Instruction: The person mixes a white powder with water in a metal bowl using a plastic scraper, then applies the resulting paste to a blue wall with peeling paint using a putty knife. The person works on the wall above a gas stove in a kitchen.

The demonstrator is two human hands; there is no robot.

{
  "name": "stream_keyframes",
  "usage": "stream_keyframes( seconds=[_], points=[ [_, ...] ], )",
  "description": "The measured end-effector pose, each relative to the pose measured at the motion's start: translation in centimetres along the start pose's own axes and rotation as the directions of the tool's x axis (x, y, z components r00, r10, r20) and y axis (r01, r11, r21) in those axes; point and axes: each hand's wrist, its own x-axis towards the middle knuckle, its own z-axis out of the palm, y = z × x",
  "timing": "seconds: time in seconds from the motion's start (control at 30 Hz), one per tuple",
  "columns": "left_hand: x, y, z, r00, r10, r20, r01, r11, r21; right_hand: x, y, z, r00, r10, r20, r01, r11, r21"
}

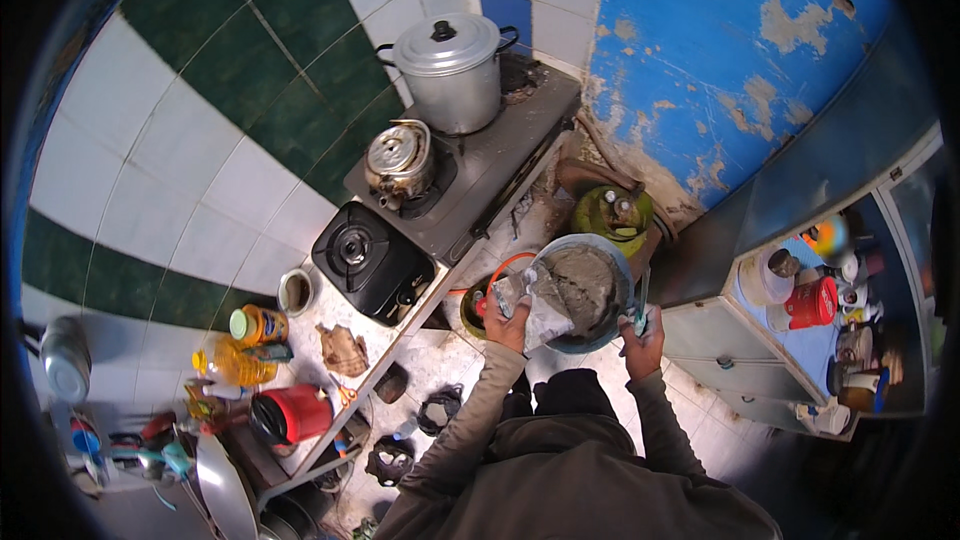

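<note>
Kitchen floor: left hand (508,323) tips bag (540,312) into basin (583,292).

Both your arms rise from the lower edge, sleeved in grey-brown, elbows bent, forearms angled up and slightly apart. Your left hand (508,325) is raised in front of you, fingers curled shut in a grip, knuckles toward you. Your right hand (642,332) sits level with it, well apart, fist closed, thumb up.

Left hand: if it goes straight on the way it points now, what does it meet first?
Probably the grey basin: the left hand holds a clear plastic bag pointed at it. Depth is hard to judge.
</note>
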Motion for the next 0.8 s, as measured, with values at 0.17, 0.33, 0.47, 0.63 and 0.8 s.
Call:
stream_keyframes(
  seconds=[0.17, 0.33, 0.47, 0.63, 0.8],
  points=[
    [3.0, -2.7, 2.4, 0.991, -0.074, 0.110, 0.077, 0.997, -0.017, 2.1, 1.8, -0.8, 0.992, 0.072, -0.103, -0.070, 0.997, 0.026],
    [6.1, -5.8, 6.2, 0.969, -0.101, 0.226, 0.107, 0.994, -0.015, 6.0, 5.3, -2.7, 0.975, 0.089, -0.202, -0.083, 0.996, 0.037],
    [9.4, -8.9, 9.8, 0.946, -0.143, 0.289, 0.160, 0.987, -0.033, 9.9, 8.5, -3.8, 0.952, 0.093, -0.293, -0.070, 0.994, 0.089],
    [14.0, -15.6, 13.8, 0.917, -0.260, 0.303, 0.290, 0.955, -0.058, 16.0, 14.7, -6.4, 0.958, 0.091, -0.270, -0.068, 0.993, 0.095],
    [17.6, -21.1, 17.8, 0.904, -0.306, 0.298, 0.348, 0.932, -0.099, 22.3, 20.3, -8.8, 0.965, -0.013, -0.263, -0.006, 0.998, -0.070]
  ],
)
